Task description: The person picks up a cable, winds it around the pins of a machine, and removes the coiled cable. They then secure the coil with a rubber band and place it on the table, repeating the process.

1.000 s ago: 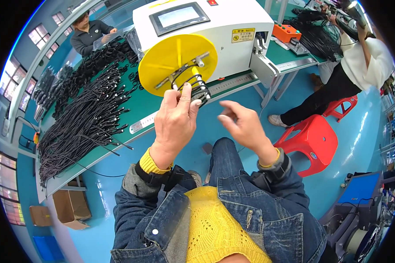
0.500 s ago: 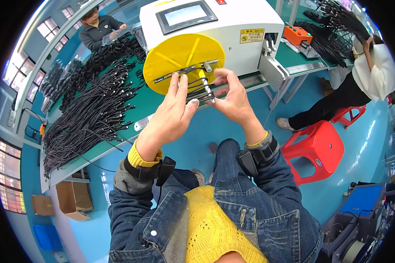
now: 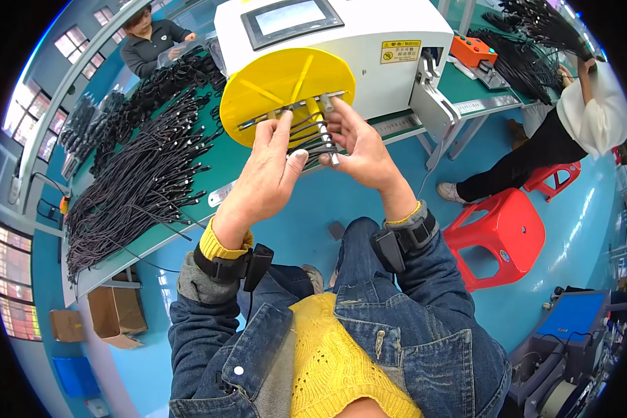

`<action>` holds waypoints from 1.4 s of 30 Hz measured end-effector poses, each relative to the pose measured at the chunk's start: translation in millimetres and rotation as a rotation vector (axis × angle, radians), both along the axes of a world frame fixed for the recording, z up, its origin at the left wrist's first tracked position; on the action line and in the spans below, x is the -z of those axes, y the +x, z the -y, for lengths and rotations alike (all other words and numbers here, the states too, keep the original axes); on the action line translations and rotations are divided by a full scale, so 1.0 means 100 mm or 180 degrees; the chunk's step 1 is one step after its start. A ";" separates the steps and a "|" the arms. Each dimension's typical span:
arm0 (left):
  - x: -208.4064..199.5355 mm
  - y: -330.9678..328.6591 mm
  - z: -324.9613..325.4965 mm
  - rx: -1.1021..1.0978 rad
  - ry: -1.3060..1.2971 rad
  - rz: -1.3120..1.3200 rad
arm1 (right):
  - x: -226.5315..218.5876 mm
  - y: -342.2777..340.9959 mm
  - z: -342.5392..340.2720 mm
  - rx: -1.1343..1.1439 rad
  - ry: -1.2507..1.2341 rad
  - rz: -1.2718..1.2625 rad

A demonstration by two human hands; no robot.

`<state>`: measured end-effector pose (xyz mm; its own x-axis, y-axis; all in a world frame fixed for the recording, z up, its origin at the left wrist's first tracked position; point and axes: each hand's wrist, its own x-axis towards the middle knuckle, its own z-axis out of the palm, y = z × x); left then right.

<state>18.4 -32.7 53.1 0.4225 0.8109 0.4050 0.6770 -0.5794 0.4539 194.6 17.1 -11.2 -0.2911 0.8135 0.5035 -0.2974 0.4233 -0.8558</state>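
A black cable [image 3: 315, 148] is wound in several loops round the posts at the front of a yellow disc [image 3: 258, 80]. My left hand [image 3: 266, 166] grips the left side of this coil, its thumb in front and its fingers reaching behind toward the metal bar. On the other side my right hand [image 3: 362, 155] has its fingers curled about the loops, with the thumb near the tip of a pale metal post [image 3: 325, 139]. The disc belongs to a white winding machine [image 3: 373, 80] with a screen [image 3: 289, 21] on top. Part of the coil is hidden behind my fingers.
Bundles of black cables [image 3: 136, 184] cover the green table at left. A co-worker [image 3: 150, 42] sits behind them. At right are an orange control box [image 3: 472, 50], more cables [image 3: 519, 66], a person in white [image 3: 589, 104] and a red stool [image 3: 501, 233].
The disc has turned slightly, and its bar sits at a different angle. My right fingers, raised off the coil before, have closed in on it. My left fingers have bent around the loops.
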 end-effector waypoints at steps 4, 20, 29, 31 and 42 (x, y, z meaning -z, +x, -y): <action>-0.05 0.14 0.04 -0.0285 -0.0184 -0.0324 | 0.07 -0.15 0.19 0.0192 -0.0306 -0.0370; -0.23 -0.01 0.01 0.0041 -0.0537 -0.0386 | 0.02 -0.25 0.38 0.1656 0.0478 0.0634; -0.17 -0.16 -0.06 0.0747 -0.0280 -0.0118 | 0.07 -0.26 0.36 0.1787 0.0661 0.0489; -0.19 -0.17 -0.03 0.0718 -0.0125 -0.0446 | 0.06 -0.27 0.37 0.1809 0.0694 0.0532; 0.02 -0.04 0.14 -0.0110 0.0898 -0.0812 | 0.04 -0.34 0.42 0.1788 0.0394 0.0350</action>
<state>14.3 -47.1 51.4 0.5128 0.6981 0.4997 0.7690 -0.6322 0.0941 160.2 -24.8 -15.1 0.1119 0.7953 0.5958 0.0892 0.5891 -0.8031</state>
